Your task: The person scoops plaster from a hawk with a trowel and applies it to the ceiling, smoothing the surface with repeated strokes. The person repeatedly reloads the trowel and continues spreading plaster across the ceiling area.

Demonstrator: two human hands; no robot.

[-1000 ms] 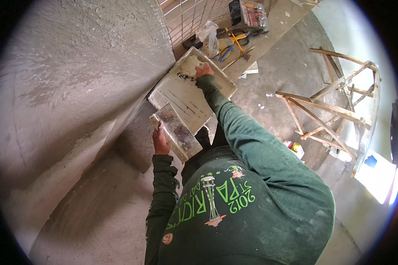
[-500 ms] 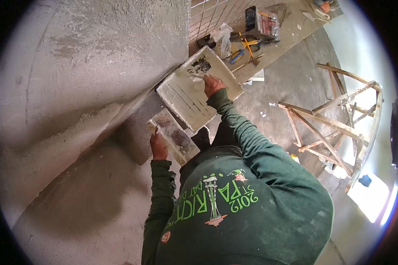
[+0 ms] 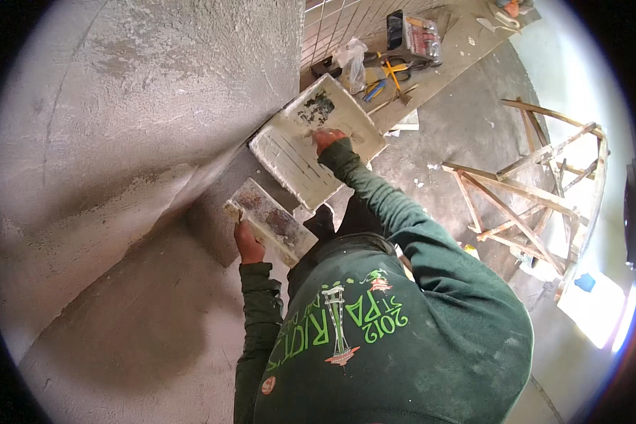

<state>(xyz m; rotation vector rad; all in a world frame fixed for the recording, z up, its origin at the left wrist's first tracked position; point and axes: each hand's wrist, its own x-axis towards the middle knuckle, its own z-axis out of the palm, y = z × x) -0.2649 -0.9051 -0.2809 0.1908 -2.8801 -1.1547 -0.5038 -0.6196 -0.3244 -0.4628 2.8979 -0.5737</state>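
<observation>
Curling low inside the pale rectangular tray (image 3: 280,178), the fingers of the right hand (image 3: 328,140) are bent inward; whether they grasp a tool cannot be told. Around and under them, creamy paste (image 3: 321,173) coats the tray's bottom, with a blackish patch (image 3: 316,109) just beyond the fingertips and dark parallel streaks (image 3: 295,160) to their left, nearer the body. The left hand (image 3: 249,244), lower and to the left of those fingers, is closed on the outer end of a rectangular board (image 3: 275,220), its face blotched brown and grey, held just beside the tray's near corner. Beyond the right fingers, past the tray's far rim, a ledge (image 3: 459,60) carries a clear plastic bag (image 3: 353,60), contents unclear, yellow-handled pliers (image 3: 401,68), an orange stick (image 3: 393,76) and a blue-handled tool (image 3: 376,90). Farther out sits a see-through box (image 3: 423,41) with reddish and silvery items inside. Rough plaster wall (image 3: 177,92) rises left of both hands; well to their right stand wooden trestles (image 3: 523,187).
</observation>
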